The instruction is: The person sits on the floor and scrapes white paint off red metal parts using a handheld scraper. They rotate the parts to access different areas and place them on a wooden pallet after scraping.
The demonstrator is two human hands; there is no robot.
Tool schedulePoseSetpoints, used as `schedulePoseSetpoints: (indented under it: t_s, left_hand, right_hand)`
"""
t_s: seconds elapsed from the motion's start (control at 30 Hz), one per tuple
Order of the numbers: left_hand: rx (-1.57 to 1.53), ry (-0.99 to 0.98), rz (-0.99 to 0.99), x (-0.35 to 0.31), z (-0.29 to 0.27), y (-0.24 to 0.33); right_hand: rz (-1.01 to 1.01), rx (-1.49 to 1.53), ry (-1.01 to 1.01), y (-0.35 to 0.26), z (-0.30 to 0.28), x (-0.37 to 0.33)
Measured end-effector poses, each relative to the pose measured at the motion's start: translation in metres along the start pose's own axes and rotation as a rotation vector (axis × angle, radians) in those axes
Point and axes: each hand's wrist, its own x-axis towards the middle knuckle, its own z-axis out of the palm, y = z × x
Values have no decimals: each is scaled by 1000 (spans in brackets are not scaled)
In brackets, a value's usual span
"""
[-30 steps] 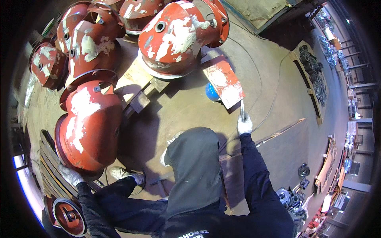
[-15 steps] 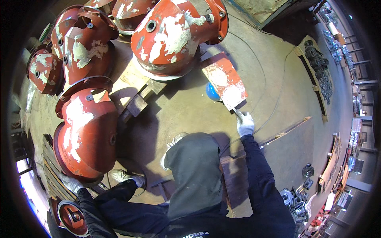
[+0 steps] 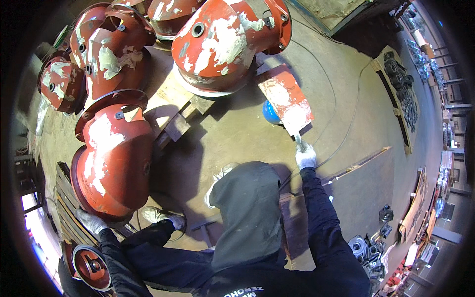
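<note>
My left hand (image 3: 91, 222), in a pale glove, is at the lower edge of a red cast housing (image 3: 116, 161) patched with cream filler. Its fingers are stretched out beside dark slats (image 3: 69, 200); whether they touch the housing is hard to tell. On the other side, my right hand (image 3: 306, 156), in a white glove, is closed at the near corner of a red board (image 3: 284, 94) smeared with white paste. A narrow pale thing sticks up from its fingers at that corner, too small to name. The board lies over a blue round object (image 3: 270, 113).
A large red housing (image 3: 217, 49) stands on wooden blocks (image 3: 177, 126) ahead, with several more at the far left. A cable (image 3: 332, 99) runs across the floor. Dark metal parts lie on a pallet (image 3: 396, 101) at right, beyond a grey sheet (image 3: 363, 190).
The whole view has shifted slightly, with the housings and board now a little further right. Both hands keep nearly the same places beside the housing and the board corner.
</note>
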Motion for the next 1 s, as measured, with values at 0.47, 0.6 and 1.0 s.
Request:
schedulePoseSetpoints:
  t_s: [0.47, 0.6, 1.0]
  left_hand:
    - [380, -29, 105, -36, 9, 44]
    - [229, 103, 250, -58, 8, 84]
    - [-337, 87, -94, -69, 6, 132]
  right_hand:
    - [430, 1088, -311, -115, -26, 13]
    - [200, 1163, -517, -226, -90, 40]
    - [-769, 437, -1189, -562, -48, -127]
